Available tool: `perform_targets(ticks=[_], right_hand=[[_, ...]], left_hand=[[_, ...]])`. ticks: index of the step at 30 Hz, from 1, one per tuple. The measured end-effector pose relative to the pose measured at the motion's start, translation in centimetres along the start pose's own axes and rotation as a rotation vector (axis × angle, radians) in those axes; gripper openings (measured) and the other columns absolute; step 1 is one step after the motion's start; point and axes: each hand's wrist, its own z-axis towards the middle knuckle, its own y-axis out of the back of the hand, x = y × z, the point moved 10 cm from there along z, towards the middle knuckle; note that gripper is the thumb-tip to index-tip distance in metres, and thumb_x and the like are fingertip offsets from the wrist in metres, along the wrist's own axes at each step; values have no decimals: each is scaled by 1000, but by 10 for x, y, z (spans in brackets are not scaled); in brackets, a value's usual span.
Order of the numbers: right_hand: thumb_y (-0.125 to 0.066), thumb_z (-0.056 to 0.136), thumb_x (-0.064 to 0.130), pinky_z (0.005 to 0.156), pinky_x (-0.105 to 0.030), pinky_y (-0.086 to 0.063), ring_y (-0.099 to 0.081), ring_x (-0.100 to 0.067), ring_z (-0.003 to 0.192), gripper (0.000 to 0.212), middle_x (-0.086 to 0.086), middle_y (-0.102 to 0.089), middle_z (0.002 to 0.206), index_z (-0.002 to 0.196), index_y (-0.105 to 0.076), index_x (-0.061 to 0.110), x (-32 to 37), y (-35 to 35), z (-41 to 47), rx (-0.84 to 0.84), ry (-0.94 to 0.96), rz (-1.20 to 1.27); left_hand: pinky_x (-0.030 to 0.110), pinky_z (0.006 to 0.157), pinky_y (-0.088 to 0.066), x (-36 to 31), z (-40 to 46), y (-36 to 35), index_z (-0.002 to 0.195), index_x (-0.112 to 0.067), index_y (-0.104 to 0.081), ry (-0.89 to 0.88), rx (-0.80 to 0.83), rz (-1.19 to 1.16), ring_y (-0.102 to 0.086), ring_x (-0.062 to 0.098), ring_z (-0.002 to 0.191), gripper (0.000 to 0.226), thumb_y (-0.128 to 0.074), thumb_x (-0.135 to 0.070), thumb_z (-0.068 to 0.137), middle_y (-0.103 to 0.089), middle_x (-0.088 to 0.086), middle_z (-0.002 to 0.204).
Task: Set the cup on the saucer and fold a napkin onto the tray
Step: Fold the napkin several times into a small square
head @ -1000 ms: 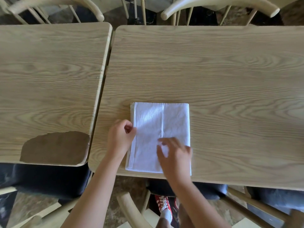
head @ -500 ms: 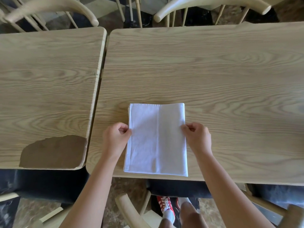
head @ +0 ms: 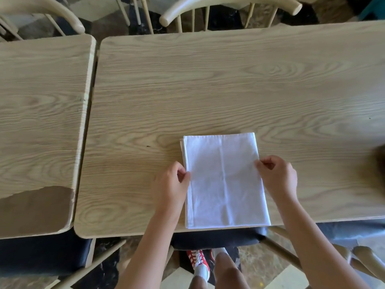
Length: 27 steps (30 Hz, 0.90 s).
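A white cloth napkin [head: 224, 180], folded into a tall rectangle, lies flat on the wooden table [head: 208, 90] near its front edge. My left hand [head: 171, 186] pinches the napkin's left edge about halfway down. Pinching the right edge at the same height is my right hand [head: 278, 176]. A crease runs down the napkin's middle. No cup, saucer or tray shows in this view.
A second wooden table [head: 41, 122] stands to the left across a narrow gap, with a worn brown patch at its front corner. Pale wooden chairs [head: 229, 9] line the far side. A dark blurred object [head: 380, 163] sits at the right edge.
My right hand lifted off the napkin's top surface and went to pinch its right edge. The left hand stayed at the left edge. The view shifted left, so everything sits further right in frame.
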Motion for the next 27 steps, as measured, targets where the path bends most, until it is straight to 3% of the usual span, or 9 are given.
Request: perform_targets(ticks=[4,6,8,10,12,15,23,25,27], right_hand=[[-61,83,22,93,-47,-34,-43,-35,116,33,-13,-54,124,116,-57,17,30,6,-21,-242,247,-128],[-53,88,22,103,-51,-30,-34,-34,133,45,-13,-42,143,133,-46,18,64,-15,-34,-206,498,-247],[-45,92,22,111,-51,-19,-18,-27,143,53,-10,-29,152,142,-32,19,84,-49,-40,-56,674,-362],[-42,94,24,115,-48,-8,-5,-19,143,56,-6,-21,155,146,-22,20,85,-75,-36,91,710,-409],[-36,95,33,115,-47,-8,-10,-17,143,55,-4,-21,155,146,-22,17,77,-83,-29,145,718,-442],[-26,91,43,114,-48,-12,-20,-18,142,62,-4,-26,154,145,-25,13,59,-74,-15,127,724,-532],[-13,89,47,112,-52,11,8,-9,142,65,4,-10,158,148,-7,18,26,-44,11,114,650,-632],[-14,90,49,112,-53,10,6,-11,142,66,4,-8,157,148,-7,18,29,-37,6,90,650,-626],[-20,90,50,113,-54,4,-3,-17,144,66,1,-10,156,148,-12,18,27,-28,-12,58,695,-598]], left_hand=[[32,72,-35,-37,-5,19,79,-16,-56,-262,-198,203,-59,23,68,5,-59,-18,82,-62,-2,74],[35,88,-38,-66,-2,5,100,-13,-60,-427,-189,246,-63,27,97,21,-45,-20,87,-67,4,103],[49,106,-32,-83,5,-28,130,-11,-49,-512,-50,362,-45,26,130,42,-36,-24,92,-51,9,138],[59,108,-25,-84,12,-54,140,-12,-37,-523,65,478,-33,26,137,50,-34,-29,93,-37,8,148],[62,107,-27,-69,19,-65,142,-16,-35,-488,133,558,-33,25,137,53,-36,-35,92,-35,7,149],[61,108,-18,-47,25,-63,144,-21,-31,-432,157,574,-28,21,140,58,-32,-41,89,-30,4,152],[54,114,1,-20,26,-54,147,-21,-1,-334,228,533,2,13,144,63,-11,-42,88,6,-10,154],[55,113,5,-24,24,-46,145,-21,6,-317,199,542,7,13,144,65,-9,-47,88,10,-8,153],[56,112,3,-35,10,-32,147,-17,0,-373,124,524,3,15,144,68,-18,-50,90,4,-2,156]])
